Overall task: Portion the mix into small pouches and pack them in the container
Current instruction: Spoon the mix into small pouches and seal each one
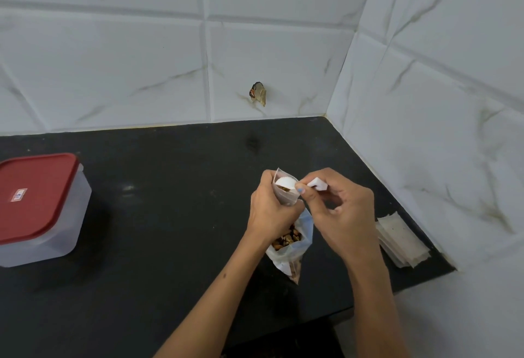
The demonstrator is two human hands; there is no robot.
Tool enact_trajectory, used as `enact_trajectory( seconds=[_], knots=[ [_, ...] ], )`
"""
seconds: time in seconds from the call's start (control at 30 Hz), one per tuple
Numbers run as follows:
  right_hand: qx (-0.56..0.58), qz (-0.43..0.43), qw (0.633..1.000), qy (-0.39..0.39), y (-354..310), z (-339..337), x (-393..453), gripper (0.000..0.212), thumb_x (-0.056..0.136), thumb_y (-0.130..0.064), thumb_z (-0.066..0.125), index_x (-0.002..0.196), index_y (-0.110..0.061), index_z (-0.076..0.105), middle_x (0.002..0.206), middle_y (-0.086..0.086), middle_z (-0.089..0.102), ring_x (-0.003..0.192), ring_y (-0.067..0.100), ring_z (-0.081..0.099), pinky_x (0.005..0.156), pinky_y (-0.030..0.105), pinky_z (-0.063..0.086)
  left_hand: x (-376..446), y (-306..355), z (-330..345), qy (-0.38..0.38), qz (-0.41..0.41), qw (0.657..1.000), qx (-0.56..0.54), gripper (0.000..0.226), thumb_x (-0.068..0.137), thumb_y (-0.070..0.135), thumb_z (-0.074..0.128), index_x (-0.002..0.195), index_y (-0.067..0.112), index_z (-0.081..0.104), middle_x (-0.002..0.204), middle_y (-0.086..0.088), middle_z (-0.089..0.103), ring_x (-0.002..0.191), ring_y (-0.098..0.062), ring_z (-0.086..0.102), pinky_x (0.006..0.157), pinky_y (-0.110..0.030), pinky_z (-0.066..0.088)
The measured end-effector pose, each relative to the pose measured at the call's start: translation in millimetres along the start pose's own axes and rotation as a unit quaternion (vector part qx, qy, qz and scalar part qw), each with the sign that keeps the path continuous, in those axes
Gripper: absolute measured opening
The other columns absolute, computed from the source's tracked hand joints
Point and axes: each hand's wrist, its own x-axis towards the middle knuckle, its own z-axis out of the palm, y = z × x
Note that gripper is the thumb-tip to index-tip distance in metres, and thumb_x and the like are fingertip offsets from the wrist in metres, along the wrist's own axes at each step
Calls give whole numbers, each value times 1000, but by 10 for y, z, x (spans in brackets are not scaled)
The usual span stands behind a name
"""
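My left hand point(269, 210) grips a small clear pouch point(285, 197) upright above the black counter. My right hand point(337, 210) holds a white spoon point(286, 183) by its handle, with the bowl tipped into the pouch's open mouth. Right below my hands stands the larger open bag of brown mix point(289, 247), partly hidden by my left wrist. A clear container with a red lid point(37, 204), closed, sits at the left edge of the counter, far from both hands.
A stack of empty small pouches point(402, 240) lies at the counter's right edge against the tiled wall. The black counter point(170, 215) ends at a front edge near the lower right. A scrap of torn wrapper point(258, 93) sticks on the back wall.
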Motion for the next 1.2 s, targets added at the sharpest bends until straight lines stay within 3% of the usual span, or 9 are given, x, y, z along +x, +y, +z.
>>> enact_trajectory(
  seconds=[0.17,0.43,0.5,0.6,0.73,0.9,1.0,1.1,1.2],
  knots=[
    [-17,-35,999,6,-33,61,14,12,83,-15,68,94,-9,70,89,-2,73,83,7,69,71,21,58,18,20,-45,11,13,1000,-9,31,76,20,76,93,19,51,81,9,59,68,0,56,57,-11,43],
    [-41,-77,996,32,-75,129,22,10,83,-12,68,92,-8,71,86,-3,72,81,4,67,70,13,54,52,-7,-94,22,-1,1000,-13,31,74,19,76,93,18,52,82,8,61,69,-3,57,60,-16,45],
    [-39,-60,997,1,-77,142,43,11,84,-14,67,93,-10,70,87,-4,72,82,4,67,71,15,56,53,-21,-103,23,3,1000,-14,31,74,19,77,92,17,52,81,9,61,69,-2,57,59,-15,46],
    [-5,-51,998,41,-72,167,33,15,85,-21,65,92,-9,71,87,-5,71,83,5,68,70,13,55,58,-30,-122,22,6,1000,-14,32,74,19,77,93,19,52,80,9,60,68,-1,57,58,-13,44],
    [42,13,998,37,-67,211,19,5,85,-10,69,90,-11,70,84,-9,70,84,2,68,68,12,54,82,-50,-132,24,17,999,-18,30,74,17,77,91,16,53,76,10,60,65,4,57,57,-12,45],
    [99,53,994,13,-149,197,60,18,85,-5,68,82,-23,67,82,-11,70,82,3,69,67,11,53,86,-103,-144,27,21,999,-21,33,73,15,77,93,15,51,78,10,60,65,0,58,56,-14,46],
    [120,83,986,78,-191,207,81,15,85,-7,67,83,-21,68,82,-6,71,80,10,70,68,19,56,95,-148,-164,22,9,1000,-3,38,70,12,77,93,19,47,82,8,56,67,-2,54,55,-12,42],
    [231,206,931,193,-237,240,106,11,86,-10,67,82,-20,68,83,1,73,77,16,73,66,26,59,104,-187,-174,30,16,999,1,37,69,8,74,93,18,47,82,7,55,68,0,53,57,-11,43],
    [385,355,814,251,-220,216,141,4,88,-10,66,85,-12,67,77,8,74,74,20,74,64,27,60,120,-221,-200,30,19,999,-1,37,69,10,75,95,16,49,85,6,57,71,1,55,60,-12,46]
  ],
)
